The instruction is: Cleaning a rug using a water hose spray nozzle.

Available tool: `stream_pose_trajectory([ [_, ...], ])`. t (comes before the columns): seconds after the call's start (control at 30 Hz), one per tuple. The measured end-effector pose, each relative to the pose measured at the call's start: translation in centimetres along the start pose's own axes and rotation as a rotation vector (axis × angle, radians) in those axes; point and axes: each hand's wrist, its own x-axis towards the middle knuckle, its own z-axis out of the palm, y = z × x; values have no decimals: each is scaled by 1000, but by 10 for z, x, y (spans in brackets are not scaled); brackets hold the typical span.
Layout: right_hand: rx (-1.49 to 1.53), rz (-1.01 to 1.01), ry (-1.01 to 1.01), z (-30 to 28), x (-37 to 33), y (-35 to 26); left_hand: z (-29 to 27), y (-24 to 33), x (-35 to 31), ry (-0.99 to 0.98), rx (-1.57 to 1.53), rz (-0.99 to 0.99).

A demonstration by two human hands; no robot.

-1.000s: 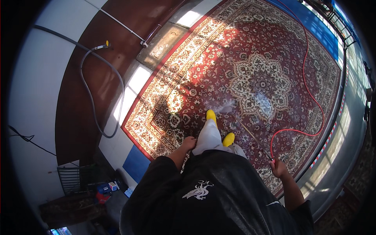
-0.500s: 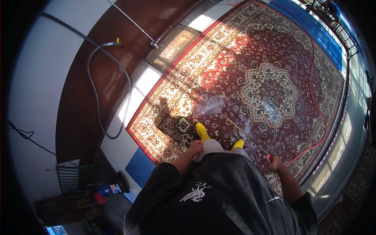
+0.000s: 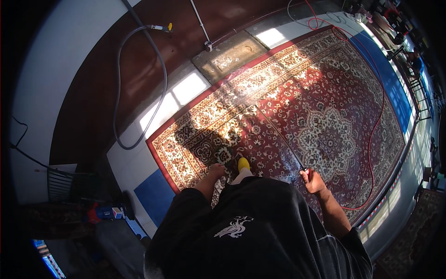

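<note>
My right hand (image 3: 315, 181) is wrapped round the dark grip of a long thin spray wand (image 3: 281, 137). The wand slants up and left over a red patterned carpet (image 3: 283, 160), its tip above the sunlit cream border. Faint mist shows past the tip. My left hand (image 3: 217, 171) hangs low beside my body, its fingers loosely curled with nothing visible in them. One yellow boot (image 3: 243, 163) stands on the carpet below me; my shirt hides the other. A red hose (image 3: 370, 156) curves along the carpet's right side toward my right arm.
A grey hose (image 3: 117, 93) with a yellow-handled valve (image 3: 170, 27) hangs in a loop by the brown and white wall at left. A stone slab (image 3: 227, 55) lies between wall and carpet. Blue floor patches (image 3: 154, 197) show beside the carpet. A striped edge (image 3: 382, 202) runs along the right.
The wand's tip has swung up and away toward the carpet's far-left border, and the dense spray patch is now only faint mist. My right hand has moved slightly left and up. The view has shifted.
</note>
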Motion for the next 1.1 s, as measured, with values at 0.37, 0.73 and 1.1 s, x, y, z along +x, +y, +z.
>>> stream_pose_trajectory([
  [0.37,21,61,130,0,81,-58,-18,56,46,-86,-43,-13],
  [0.73,63,224,65,-119,287,28,8,225,51,5,-201,-111],
  [1.1,114,31,11,-266,476,6,97,405,35,-71,-165,-54],
])
